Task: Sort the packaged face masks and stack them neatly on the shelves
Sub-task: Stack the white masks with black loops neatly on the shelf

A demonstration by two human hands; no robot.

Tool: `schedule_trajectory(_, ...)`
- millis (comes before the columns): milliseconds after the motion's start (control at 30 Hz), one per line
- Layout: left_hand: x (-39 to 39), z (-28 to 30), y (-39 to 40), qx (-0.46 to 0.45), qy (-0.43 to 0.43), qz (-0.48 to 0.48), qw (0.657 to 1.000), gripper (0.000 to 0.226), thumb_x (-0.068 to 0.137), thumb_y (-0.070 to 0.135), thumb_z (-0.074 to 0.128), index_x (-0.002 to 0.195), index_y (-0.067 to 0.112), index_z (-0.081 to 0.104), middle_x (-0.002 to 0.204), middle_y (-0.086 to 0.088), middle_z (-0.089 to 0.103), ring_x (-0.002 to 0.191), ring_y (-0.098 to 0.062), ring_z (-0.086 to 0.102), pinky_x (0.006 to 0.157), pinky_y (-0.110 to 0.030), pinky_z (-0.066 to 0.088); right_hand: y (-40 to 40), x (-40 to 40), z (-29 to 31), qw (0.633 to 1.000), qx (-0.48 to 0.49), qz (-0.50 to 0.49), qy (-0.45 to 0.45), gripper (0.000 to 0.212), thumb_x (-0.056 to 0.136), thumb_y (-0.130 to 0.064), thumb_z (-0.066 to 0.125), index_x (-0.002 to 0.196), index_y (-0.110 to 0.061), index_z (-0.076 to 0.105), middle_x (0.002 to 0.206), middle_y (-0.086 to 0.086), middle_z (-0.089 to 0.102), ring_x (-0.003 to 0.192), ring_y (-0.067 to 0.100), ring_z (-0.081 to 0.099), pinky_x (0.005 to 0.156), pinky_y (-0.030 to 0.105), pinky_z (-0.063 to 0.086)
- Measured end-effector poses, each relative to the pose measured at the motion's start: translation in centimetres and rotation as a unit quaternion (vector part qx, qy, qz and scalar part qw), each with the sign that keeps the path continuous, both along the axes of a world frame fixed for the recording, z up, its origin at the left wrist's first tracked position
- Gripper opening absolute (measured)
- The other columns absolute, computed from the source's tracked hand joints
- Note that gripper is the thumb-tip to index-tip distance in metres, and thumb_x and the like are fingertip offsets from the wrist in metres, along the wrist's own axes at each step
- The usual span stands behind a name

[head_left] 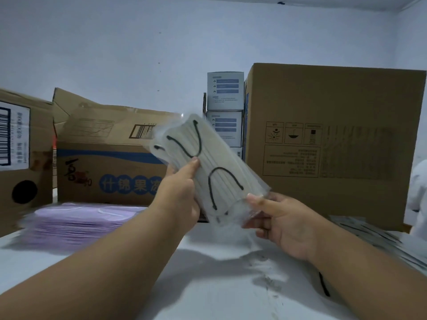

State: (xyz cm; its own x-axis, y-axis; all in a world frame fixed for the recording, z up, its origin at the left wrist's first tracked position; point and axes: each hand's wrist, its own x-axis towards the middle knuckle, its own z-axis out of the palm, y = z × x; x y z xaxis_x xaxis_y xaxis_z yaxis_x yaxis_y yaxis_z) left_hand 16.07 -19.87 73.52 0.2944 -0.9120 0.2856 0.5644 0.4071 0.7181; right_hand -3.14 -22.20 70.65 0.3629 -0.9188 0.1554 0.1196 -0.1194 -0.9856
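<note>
Masks in a clear packet, white with black ear loops (208, 168), are held tilted in the air above the white worktop (208, 285), between our two hands. Our left hand (182, 192) grips the packet's near long edge, thumb on its face. Our right hand (280, 221) pinches the lower corner, thumb on top and fingers curled beneath.

We judge this packet is being checked for colour before placing. Left of our left hand lies a stack of purple mask packets (76, 221); right of our right hand lies a blurred pile with dark loops (369, 232), seemingly the matching kind. To do this well, we should level the packet, carry it rightward, square its edges to that pile, then let go low so the slippery film does not slide.
</note>
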Motion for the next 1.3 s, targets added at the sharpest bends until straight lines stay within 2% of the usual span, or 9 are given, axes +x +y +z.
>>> schedule_trajectory(167, 0.5, -0.4, 0.2, -0.031, -0.049, -0.068, 0.996, 0.036, 0.093, -0.001, 0.059, 0.126, 0.014, 0.061, 0.111, -0.013, 0.075, 0.098, -0.032, 0.074, 0.082, -0.055, 0.059, -0.2, 0.2, 0.3, 0.994, 0.011, 0.013, -0.107, 0.049, 0.072, -0.006, 0.073, 0.119, 0.000, 0.058, 0.114, 0.024, 0.069, 0.096, 0.040, 0.070, 0.088, 0.054, 0.054)
schedule_trajectory(367, 0.5, -0.4, 0.5, -0.057, -0.058, -0.115, 0.990, 0.038, 0.094, -0.003, 0.054, 0.128, 0.011, 0.061, 0.119, -0.014, 0.072, 0.109, -0.032, 0.070, 0.090, -0.054, 0.057, -0.6, -0.2, 0.2, 0.991, -0.002, 0.029, -0.134, 0.059, 0.073, -0.001, 0.074, 0.128, -0.008, 0.056, 0.117, 0.020, 0.070, 0.105, 0.040, 0.069, 0.097, 0.056, 0.050)
schedule_trajectory(567, 3.3, 0.7, 1.5, -0.081, -0.155, -0.030, 0.984, 0.065, 0.075, 0.007, 0.079, 0.134, 0.005, 0.054, 0.125, -0.022, 0.067, 0.109, -0.038, 0.068, 0.087, -0.050, 0.059, -0.3, -2.6, 1.6, 0.982, -0.169, -0.079, -0.030, 0.035, 0.081, 0.009, 0.069, 0.112, -0.007, 0.066, 0.099, 0.014, 0.076, 0.091, 0.029, 0.074, 0.073, 0.042, 0.060)
schedule_trajectory(667, 3.9, 0.8, 2.0, -0.045, -0.316, 0.078, 0.944, 0.049, 0.073, 0.005, 0.081, 0.118, 0.012, 0.064, 0.107, -0.012, 0.075, 0.098, -0.032, 0.073, 0.085, -0.052, 0.060, -1.1, -4.1, 1.8, 0.974, -0.196, -0.114, 0.024, 0.031, 0.079, 0.010, 0.072, 0.107, -0.004, 0.067, 0.098, 0.013, 0.075, 0.093, 0.031, 0.073, 0.079, 0.046, 0.059)
schedule_trajectory(767, 3.3, 0.3, 2.1, -0.017, -0.420, 0.076, 0.904, 0.039, 0.074, 0.000, 0.081, 0.108, 0.012, 0.068, 0.098, -0.006, 0.077, 0.092, -0.024, 0.075, 0.086, -0.047, 0.060, -1.5, -4.4, 1.5, 0.973, -0.189, -0.108, 0.074, 0.035, 0.077, 0.011, 0.074, 0.107, -0.005, 0.067, 0.099, 0.010, 0.076, 0.093, 0.028, 0.073, 0.079, 0.043, 0.059)
schedule_trajectory(933, 4.7, -1.1, 0.9, 0.041, -0.434, 0.052, 0.899, 0.048, 0.068, -0.004, 0.086, 0.110, 0.010, 0.068, 0.100, -0.013, 0.077, 0.094, -0.030, 0.074, 0.087, -0.052, 0.059, -2.1, -4.8, 1.2, 0.989, -0.114, -0.057, 0.072, 0.042, 0.071, -0.003, 0.080, 0.109, -0.003, 0.064, 0.109, 0.014, 0.073, 0.099, 0.033, 0.071, 0.086, 0.050, 0.057)
schedule_trajectory(1100, 4.9, -2.2, 0.3, 0.087, -0.447, -0.004, 0.890, 0.065, 0.066, -0.010, 0.084, 0.124, 0.010, 0.061, 0.104, -0.017, 0.075, 0.095, -0.029, 0.074, 0.082, -0.041, 0.061, -2.2, -5.1, 1.4, 0.999, -0.038, -0.007, -0.013, 0.021, 0.083, -0.017, 0.067, 0.099, -0.005, 0.067, 0.099, 0.020, 0.072, 0.081, 0.029, 0.071, 0.071, 0.041, 0.062)
schedule_trajectory(1200, 4.8, -2.4, 0.1, 0.088, -0.450, -0.026, 0.888, 0.066, 0.065, -0.009, 0.085, 0.124, 0.010, 0.061, 0.109, -0.018, 0.074, 0.104, -0.033, 0.071, 0.099, -0.054, 0.053, -2.3, -4.7, 1.2, 0.996, -0.058, -0.063, -0.005, 0.008, 0.091, -0.011, 0.063, 0.090, -0.006, 0.069, 0.090, 0.016, 0.072, 0.073, 0.025, 0.070, 0.069, 0.039, 0.061)
schedule_trajectory(1300, 4.5, -2.8, 0.1, 0.094, -0.450, -0.024, 0.888, 0.058, 0.072, -0.014, 0.079, 0.122, 0.008, 0.062, 0.111, -0.021, 0.073, 0.106, -0.034, 0.070, 0.102, -0.051, 0.052, -2.6, -4.2, 1.1, 0.983, -0.085, -0.160, -0.036, 0.013, 0.095, -0.013, 0.062, 0.083, -0.014, 0.066, 0.086, 0.010, 0.071, 0.071, 0.024, 0.067, 0.068, 0.043, 0.056)
